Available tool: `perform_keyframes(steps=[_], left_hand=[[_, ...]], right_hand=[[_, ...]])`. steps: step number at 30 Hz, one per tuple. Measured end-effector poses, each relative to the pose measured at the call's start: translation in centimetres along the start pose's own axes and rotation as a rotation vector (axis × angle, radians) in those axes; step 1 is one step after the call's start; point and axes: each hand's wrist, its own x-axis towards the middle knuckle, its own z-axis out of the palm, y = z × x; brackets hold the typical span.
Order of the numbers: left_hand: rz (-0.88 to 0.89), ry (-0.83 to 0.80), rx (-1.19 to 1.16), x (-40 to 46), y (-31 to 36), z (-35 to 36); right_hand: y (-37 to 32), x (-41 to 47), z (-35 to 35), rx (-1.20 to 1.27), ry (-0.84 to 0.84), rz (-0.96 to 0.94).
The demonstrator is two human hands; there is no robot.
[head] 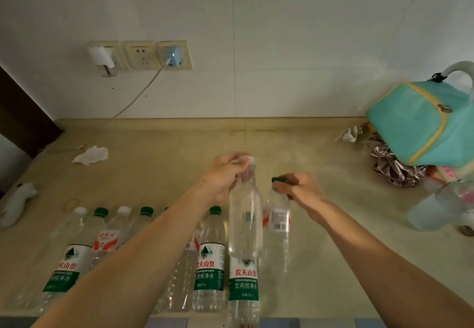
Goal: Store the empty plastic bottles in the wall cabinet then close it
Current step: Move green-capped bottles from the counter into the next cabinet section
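The left hand [223, 176] grasps the neck of a white-capped bottle [245, 238]. Just right of that grip, the right hand [298, 190] pinches, it seems, a green-capped bottle [278, 214]. More bottles [209, 258] stand left, on the counter [164, 153].

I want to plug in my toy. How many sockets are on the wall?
3, side by side: left one covered in white, middle one free, right one holding a charger.

Bottles clear: held one [245, 238] white cap, green-and-white label with red characters; second [278, 214] green cap, white barcode label. Row bottle [209, 258] green cap, same green-white label. Countertop [159, 148] beige. Bag [420, 122] teal, yellow trim. Wall [282, 32] off-white.
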Motion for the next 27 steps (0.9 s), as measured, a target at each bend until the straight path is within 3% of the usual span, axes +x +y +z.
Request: perform_keyframes(steps=[4, 10, 18, 27], left_hand=[[0.222, 0.023, 0.122, 0.4, 4.2, -0.1], [0.558, 0.118, 0.445, 1.9, 4.5, 1.1], [0.610, 0.152, 0.661, 4.3, 0.1, 0.9], [0.569, 0.084, 0.603, 4.1, -1.3, -0.5]], right_hand=[[-3.8, -0.5, -2.1, -0.173, 0.077, -0.222], [-4.5, -0.5, -2.1, -0.222, 0.276, -0.354], [-3.6, 0.6, -2.0, -0.200, 0.312, -0.393], [-2.1, -0.7, -2.0, -0.145, 0.277, -0.390]])
